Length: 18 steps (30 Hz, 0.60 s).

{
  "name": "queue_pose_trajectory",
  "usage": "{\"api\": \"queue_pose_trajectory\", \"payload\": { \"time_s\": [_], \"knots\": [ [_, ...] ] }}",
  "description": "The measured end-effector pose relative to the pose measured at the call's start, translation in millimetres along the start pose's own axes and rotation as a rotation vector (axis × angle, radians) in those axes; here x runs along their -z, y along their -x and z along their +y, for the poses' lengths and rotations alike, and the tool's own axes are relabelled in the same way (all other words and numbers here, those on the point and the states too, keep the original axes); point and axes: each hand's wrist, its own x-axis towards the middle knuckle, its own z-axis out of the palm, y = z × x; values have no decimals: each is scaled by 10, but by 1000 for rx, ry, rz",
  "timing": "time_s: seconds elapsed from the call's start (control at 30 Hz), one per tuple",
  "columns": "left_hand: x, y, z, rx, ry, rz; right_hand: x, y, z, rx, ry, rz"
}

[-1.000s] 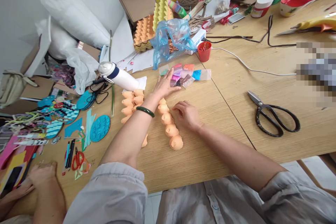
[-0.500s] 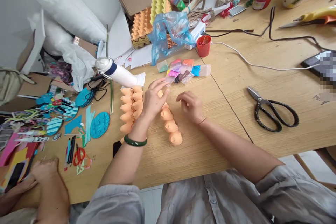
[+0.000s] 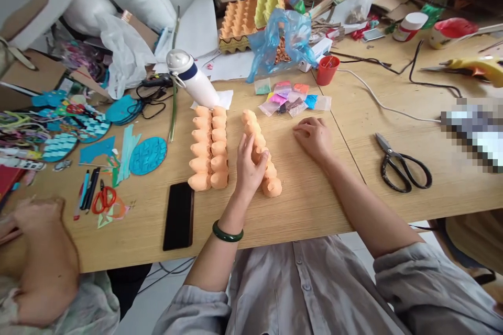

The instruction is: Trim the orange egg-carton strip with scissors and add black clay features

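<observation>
Left hand [image 3: 247,167] half-curled and resting without a firm grip against the orange egg-carton strip [image 3: 251,128], strip lying on the table [image 3: 314,209] beneath and just right of that palm, right hand [image 3: 314,138] flat and empty beyond it, any lift needing a fuller closing around the strip.

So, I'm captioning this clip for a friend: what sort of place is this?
Probably a craft workshop: a wooden table holds cut orange egg-carton strips, a blue cut-out disc and black-handled scissors.
</observation>
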Motion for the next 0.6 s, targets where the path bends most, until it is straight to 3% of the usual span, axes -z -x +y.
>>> {"api": "queue_pose_trajectory", "payload": {
  "time_s": [0.13,0.4,0.53,0.6],
  "knots": [
    [-35,-40,-75,-17,68,35,-14,24,55,123,65,0],
    [-97,27,-221,-137,107,-48,-17,-22,-52,279,303,-61],
    [-84,44,-266,-108,109,-47,155,242,-204,474,145,-61],
    [-71,42,-278,-84,123,-55,248,443,-285,574,85,-162]
  ]
}}
